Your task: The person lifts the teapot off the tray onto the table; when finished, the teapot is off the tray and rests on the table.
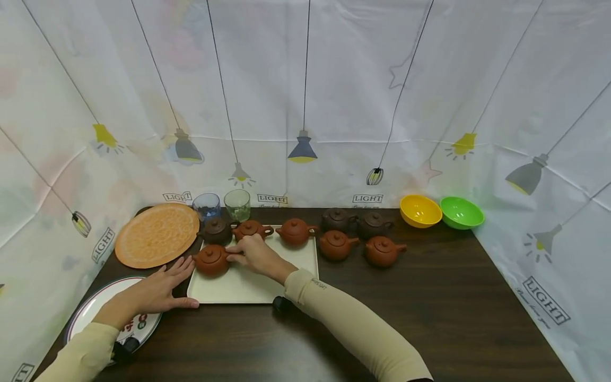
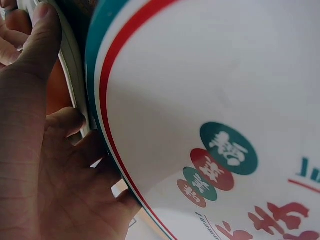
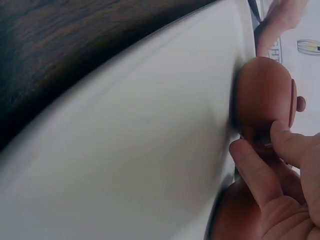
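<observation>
Bare tray (image 1: pixel 248 289) near edge; teapots (image 1: pixel 296 232) crowding far edge.

Reddish-brown clay teapot (image 1: pixel 211 259), lidded, upright, tray's (image 1: pixel 248 289) left edge

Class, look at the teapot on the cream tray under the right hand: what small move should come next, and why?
Probably let go and draw the right hand back. The teapot it pinches by the handle already sits upright on the cream tray, which the left hand steadies at its edge.
</observation>
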`<state>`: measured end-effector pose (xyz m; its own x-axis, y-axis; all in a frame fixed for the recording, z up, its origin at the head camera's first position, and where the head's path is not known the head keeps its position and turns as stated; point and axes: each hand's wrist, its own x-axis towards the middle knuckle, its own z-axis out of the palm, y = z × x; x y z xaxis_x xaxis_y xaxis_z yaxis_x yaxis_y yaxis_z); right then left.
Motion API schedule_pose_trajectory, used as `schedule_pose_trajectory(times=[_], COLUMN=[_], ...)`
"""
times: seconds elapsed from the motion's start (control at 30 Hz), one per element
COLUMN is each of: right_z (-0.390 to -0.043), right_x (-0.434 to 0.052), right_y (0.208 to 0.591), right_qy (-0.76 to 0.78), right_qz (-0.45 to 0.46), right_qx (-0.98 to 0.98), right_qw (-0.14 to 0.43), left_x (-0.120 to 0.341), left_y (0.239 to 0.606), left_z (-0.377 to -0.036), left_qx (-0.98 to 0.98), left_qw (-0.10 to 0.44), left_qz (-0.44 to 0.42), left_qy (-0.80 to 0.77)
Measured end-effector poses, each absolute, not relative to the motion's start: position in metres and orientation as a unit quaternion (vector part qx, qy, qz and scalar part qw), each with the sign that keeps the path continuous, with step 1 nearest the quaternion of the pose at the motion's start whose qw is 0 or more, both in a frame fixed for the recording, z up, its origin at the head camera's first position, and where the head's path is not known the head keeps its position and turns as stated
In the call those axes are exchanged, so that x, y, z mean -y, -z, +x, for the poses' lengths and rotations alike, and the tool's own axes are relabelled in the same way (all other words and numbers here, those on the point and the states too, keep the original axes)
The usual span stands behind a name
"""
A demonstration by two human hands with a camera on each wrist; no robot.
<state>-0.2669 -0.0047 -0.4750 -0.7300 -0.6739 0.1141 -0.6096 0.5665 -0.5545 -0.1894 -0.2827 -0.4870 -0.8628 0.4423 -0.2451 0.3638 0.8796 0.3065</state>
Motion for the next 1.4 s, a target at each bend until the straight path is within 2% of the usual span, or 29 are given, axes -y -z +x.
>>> schedule_pose_trajectory(times=[0.27,0.57,0.97,1.4], right_z=[-0.261,-0.258,-0.233,-0.201], right_x=[0.011,-0.026,-0.112,-0.225], right_y=[0.465,0.46,0.436,0.436], right_qy=[0.238,0.233,0.275,0.268], right_qz=[-0.368,-0.415,-0.419,-0.362], right_qx=[-0.897,-0.878,-0.865,-0.891], right_qw=[0.063,0.054,0.028,-0.051], left_x=[0.291,0.283,0.284,0.284], left_y=[0.489,0.492,0.49,0.49], left_z=[-0.188,-0.189,-0.189,-0.19], left_qx=[-0.96,-0.957,-0.957,-0.956], left_qw=[0.13,0.146,0.143,0.147], left_qz=[0.217,0.215,0.218,0.221], left_qy=[-0.12,-0.131,-0.127,-0.127])
